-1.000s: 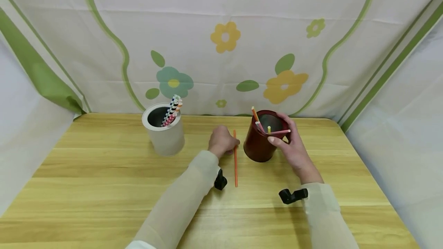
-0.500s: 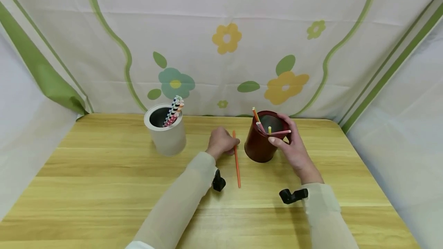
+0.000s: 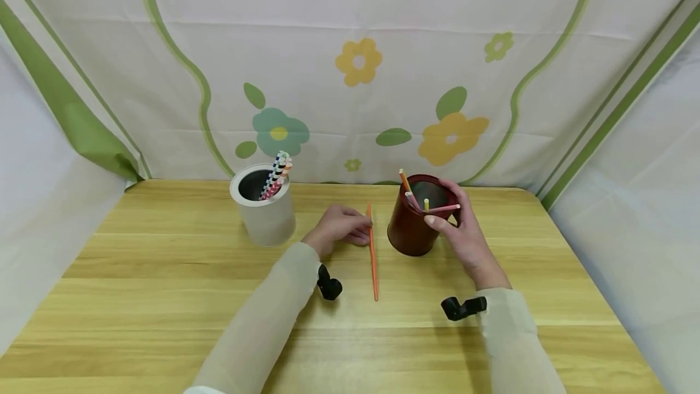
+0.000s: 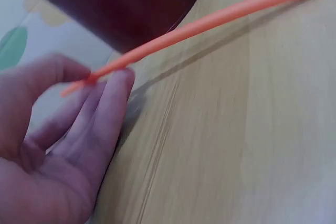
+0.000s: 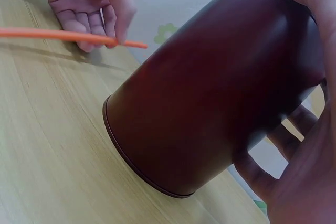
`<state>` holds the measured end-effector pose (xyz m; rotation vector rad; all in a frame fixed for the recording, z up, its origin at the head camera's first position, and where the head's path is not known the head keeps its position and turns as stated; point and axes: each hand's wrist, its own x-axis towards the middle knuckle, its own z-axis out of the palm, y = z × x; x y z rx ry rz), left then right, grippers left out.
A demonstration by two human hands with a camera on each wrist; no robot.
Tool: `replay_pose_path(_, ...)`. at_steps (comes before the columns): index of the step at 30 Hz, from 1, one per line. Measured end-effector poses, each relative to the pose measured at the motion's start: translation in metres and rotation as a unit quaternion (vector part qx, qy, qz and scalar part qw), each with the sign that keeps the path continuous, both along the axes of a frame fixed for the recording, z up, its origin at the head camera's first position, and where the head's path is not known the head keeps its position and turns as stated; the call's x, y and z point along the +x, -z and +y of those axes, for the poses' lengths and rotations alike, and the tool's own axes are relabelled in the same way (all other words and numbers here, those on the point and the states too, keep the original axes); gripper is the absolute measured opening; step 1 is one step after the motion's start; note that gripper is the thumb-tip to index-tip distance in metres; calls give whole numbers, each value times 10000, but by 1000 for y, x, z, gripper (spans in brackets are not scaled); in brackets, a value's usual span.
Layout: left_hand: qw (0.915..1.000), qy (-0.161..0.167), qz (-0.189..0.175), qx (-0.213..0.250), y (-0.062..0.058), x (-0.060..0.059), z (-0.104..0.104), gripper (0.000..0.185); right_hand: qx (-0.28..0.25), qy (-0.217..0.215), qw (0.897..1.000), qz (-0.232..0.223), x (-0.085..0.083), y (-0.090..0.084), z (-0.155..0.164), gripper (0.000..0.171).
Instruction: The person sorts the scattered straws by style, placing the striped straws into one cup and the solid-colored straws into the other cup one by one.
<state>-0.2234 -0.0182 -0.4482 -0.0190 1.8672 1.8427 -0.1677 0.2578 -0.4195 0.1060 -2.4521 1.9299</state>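
Observation:
An orange straw [image 3: 373, 260] lies on the wooden table [image 3: 164, 297], pointing away from me. My left hand [image 3: 341, 227] pinches its far end between thumb and fingertips; the left wrist view shows the straw [image 4: 210, 22] running out from that hand [image 4: 68, 129]. Just right of it stands a dark red cup [image 3: 410, 233] holding a few thin straws [image 3: 443, 208]. My right hand [image 3: 465, 236] grips the cup near its rim, fingers wrapped round the wall [image 5: 210, 93].
A white cup [image 3: 265, 217] with striped straws [image 3: 275, 174] stands left of my left hand. Flower-printed cloth walls [image 3: 355, 78] close the table at the back and both sides. Black camera mounts [image 3: 462, 307] sit at my wrists.
My left arm and wrist have swung to the left, and the hand now reaches the straw with its fingertips instead of lying over it. The right hand and red cup have stayed put.

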Motion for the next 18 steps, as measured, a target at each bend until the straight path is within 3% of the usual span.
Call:
replay_pose_path(5,9974,633,-176,309,2,0,-13,29,27,28,10000,47,-1,0,0,79)
replay_pose_path(9,9953,830,-186,464,1,2,-21,29,53,8,10000,30,0,1,1,80)
replay_pose_path(12,9950,725,-216,659,-3,6,-26,26,44,-9,10000,3,0,1,0,79)
replay_pose_path(18,9951,186,-154,963,-20,12,-28,11,42,14,10000,-10,1,1,0,79)
